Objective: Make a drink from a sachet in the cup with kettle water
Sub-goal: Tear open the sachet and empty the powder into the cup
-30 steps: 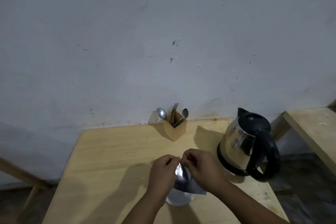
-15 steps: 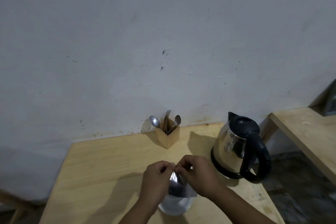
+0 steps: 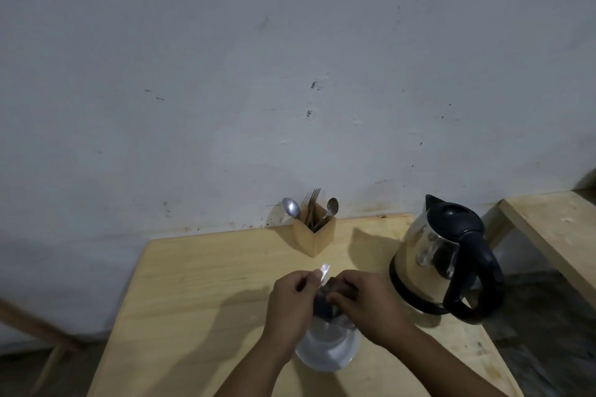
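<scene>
Over a white cup (image 3: 327, 352) on the wooden table (image 3: 200, 284), both my hands hold a dark sachet (image 3: 324, 304). My left hand (image 3: 290, 306) pinches a torn-off silvery strip (image 3: 324, 273) that sticks up between thumb and finger. Most of the sachet body is covered by my right hand (image 3: 364, 306), which grips it just above the cup's mouth. A steel kettle (image 3: 432, 259) with black lid and handle stands to the right, handle towards me.
A wooden cutlery holder (image 3: 313, 235) with spoons and forks stands at the table's back edge against the grey wall. A second wooden surface (image 3: 554, 229) lies at the far right across a gap. The table's left edge drops to the floor.
The sachet's top has come apart: my left hand has pulled a silvery strip up and left while my right hand stays on the sachet body. The camera view has shifted.
</scene>
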